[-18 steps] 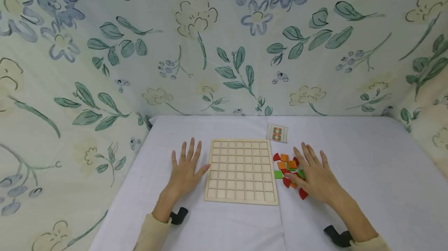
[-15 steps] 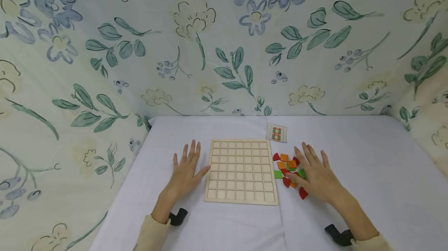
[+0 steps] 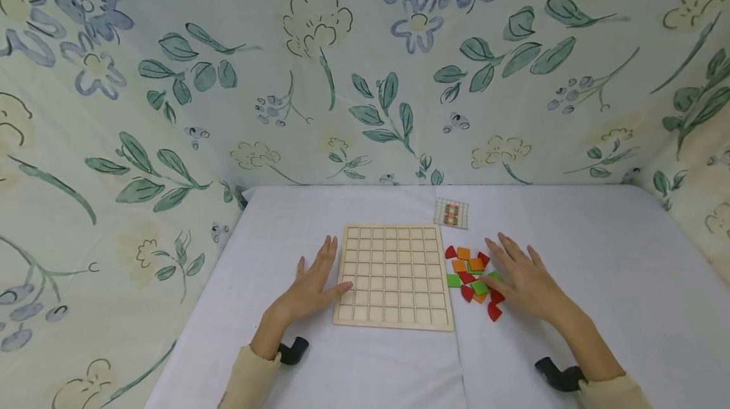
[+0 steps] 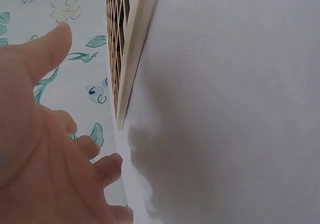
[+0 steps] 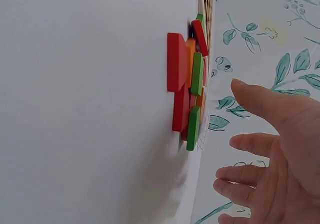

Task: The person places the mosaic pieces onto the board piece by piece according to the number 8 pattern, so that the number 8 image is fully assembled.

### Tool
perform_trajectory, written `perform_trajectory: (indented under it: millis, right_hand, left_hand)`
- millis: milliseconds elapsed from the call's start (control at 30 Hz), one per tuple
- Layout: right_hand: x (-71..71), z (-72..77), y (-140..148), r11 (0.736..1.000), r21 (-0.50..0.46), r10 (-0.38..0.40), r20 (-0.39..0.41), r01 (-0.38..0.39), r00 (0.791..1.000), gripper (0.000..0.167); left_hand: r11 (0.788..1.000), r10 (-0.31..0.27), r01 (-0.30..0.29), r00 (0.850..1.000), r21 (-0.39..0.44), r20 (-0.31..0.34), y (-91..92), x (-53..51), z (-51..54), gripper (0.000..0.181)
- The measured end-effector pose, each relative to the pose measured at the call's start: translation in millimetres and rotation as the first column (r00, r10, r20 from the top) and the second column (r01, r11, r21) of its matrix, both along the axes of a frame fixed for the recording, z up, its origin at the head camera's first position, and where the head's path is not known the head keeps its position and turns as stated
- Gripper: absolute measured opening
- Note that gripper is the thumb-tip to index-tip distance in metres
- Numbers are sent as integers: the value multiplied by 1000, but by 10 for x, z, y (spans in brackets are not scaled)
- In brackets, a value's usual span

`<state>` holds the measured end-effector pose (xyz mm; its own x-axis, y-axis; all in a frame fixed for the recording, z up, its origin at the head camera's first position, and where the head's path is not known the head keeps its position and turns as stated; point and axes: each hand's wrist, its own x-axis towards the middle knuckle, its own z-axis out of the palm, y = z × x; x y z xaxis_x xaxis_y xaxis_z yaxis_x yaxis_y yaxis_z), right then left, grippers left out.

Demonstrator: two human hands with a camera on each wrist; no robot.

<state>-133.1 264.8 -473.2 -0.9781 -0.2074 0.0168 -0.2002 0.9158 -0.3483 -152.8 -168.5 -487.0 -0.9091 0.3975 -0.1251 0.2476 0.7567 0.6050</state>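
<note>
- Left hand (image 3: 310, 288): fingers spread, holding nothing, thumb over the edge of the board (image 3: 393, 277).
- Right hand (image 3: 525, 282): likewise spread, unladen, by the blocks (image 3: 479, 288).
- White cloth (image 3: 393, 364) beneath both.
- Flowered drape (image 3: 388, 47) beyond them.

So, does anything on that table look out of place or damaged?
No visible damage. What looks untidy is the heap of red, orange and green pieces beside the wooden board, near the right hand: they lie at mixed angles, some overlapping.
</note>
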Motion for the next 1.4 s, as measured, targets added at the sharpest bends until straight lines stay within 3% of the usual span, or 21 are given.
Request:
perform_trajectory:
  millis: [233, 567, 933, 1233, 1400]
  right_hand:
    - [-16, -60, 11, 999, -38, 16, -6, -16, 1000, 71]
    - [-61, -103, 31, 989, -145, -10, 4, 11, 1000, 54]
    - [-147, -128, 75, 994, -112, 17, -45, -22, 999, 41]
    - [-233, -86, 44, 986, -162, -22, 66, 32, 998, 30]
    - [-229, -80, 7, 979, -191, -53, 77, 67, 996, 30]
  left_hand:
    - [996, -54, 57, 998, -69, 43, 41, 20, -58, 107]
    - [987, -103, 113, 990, -113, 92, 54, 68, -13, 123]
    - [974, -145, 156, 986, -166, 80, 16, 95, -10, 145]
    - [969, -150, 160, 986, -187, 71, 16, 72, -29, 142]
    - [969, -153, 162, 986, -184, 63, 22, 72, -35, 142]
